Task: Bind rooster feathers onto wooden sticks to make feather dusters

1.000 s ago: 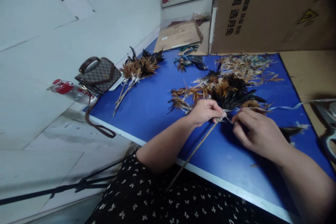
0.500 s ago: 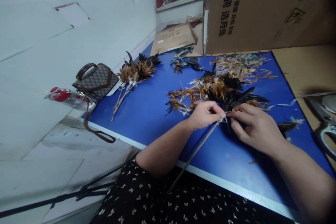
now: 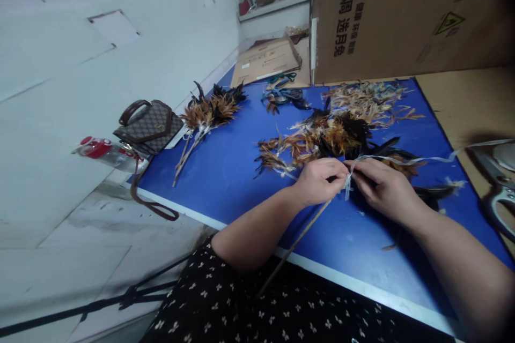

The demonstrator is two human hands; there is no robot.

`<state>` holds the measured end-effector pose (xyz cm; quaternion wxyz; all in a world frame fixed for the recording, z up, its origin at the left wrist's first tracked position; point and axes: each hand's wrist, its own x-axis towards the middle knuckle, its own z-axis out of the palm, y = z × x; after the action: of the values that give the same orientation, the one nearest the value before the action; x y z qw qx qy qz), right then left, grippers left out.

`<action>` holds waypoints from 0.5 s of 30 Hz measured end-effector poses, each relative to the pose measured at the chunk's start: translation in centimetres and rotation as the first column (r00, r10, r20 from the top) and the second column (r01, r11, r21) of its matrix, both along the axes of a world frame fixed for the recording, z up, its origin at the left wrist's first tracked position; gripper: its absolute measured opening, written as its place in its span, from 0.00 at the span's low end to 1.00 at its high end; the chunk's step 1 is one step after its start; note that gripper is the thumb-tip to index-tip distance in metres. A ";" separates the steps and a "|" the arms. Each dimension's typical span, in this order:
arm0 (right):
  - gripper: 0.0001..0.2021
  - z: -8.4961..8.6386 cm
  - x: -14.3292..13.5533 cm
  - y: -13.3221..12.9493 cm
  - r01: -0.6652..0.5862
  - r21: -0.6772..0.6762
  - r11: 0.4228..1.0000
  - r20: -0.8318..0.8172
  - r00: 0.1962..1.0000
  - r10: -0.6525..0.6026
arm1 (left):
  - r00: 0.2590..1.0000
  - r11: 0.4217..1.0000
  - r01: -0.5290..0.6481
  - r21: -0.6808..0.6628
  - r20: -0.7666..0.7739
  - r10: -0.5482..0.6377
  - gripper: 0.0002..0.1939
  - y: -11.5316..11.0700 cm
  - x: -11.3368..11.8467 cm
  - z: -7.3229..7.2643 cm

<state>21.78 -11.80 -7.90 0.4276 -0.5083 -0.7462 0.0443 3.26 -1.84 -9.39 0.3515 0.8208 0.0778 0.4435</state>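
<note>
My left hand [image 3: 317, 182] is closed in a pinch around the upper end of a thin wooden stick [image 3: 295, 245], which slants down past the table edge toward my lap. Close beside it, my right hand [image 3: 386, 190] has its fingers bent together at a clear plastic ribbon [image 3: 430, 160]. The ribbon loops over the stick's top, and a short tail dangles between the hands. From there it runs off to the right. Brown and black feathers [image 3: 338, 134] lie just beyond my fingers, and a dark feather [image 3: 436, 193] is by my right wrist.
On the blue table [image 3: 225, 171], finished-looking feather bunches on sticks [image 3: 213, 107] lie at left, near a handbag [image 3: 151, 126] and a bottle [image 3: 108, 153]. Pale feathers [image 3: 366, 99] and teal-dark feathers [image 3: 284, 95] lie farther back. Scissors [image 3: 501, 193] rest at right; a large carton [image 3: 394, 16] stands behind.
The ribbon has risen into a loop above my right fingers, and its short tail shows more clearly. Both hands have shifted slightly; the left still grips the stick.
</note>
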 end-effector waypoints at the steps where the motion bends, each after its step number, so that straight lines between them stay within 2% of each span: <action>1: 0.15 0.1 0.1 0.0 -0.005 -0.013 1.000 -0.020 1.000 0.005 | 1.000 0.999 -0.011 0.045 -0.009 0.011 0.10 -0.1 0.0 0.1; 4: 0.10 0.5 0.3 0.1 -0.041 -0.074 0.996 -0.092 0.995 0.034 | 0.997 0.994 -0.019 0.105 -0.072 0.027 0.11 -0.3 -0.1 0.3; 8: 0.13 0.6 1.1 0.1 -0.079 -0.169 0.982 -0.175 0.983 0.049 | 0.990 0.999 0.029 0.014 -0.141 -0.026 0.09 -0.7 -0.3 0.6; 12: 0.20 0.6 2.1 0.0 -0.153 -0.368 0.917 -0.281 0.958 0.047 | 0.988 0.997 0.062 -0.045 -0.138 -0.068 0.08 -1.0 -0.3 0.5; 15: 0.22 0.6 2.4 -0.2 -0.224 -0.430 0.875 -0.400 0.916 0.037 | 0.993 0.999 0.048 -0.016 -0.112 -0.050 0.08 -1.0 -0.1 0.2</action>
<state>24.18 -11.96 -7.35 0.4246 -0.5252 -0.6495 0.3493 3.20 -2.88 -9.24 0.3630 0.8436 0.0804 0.3875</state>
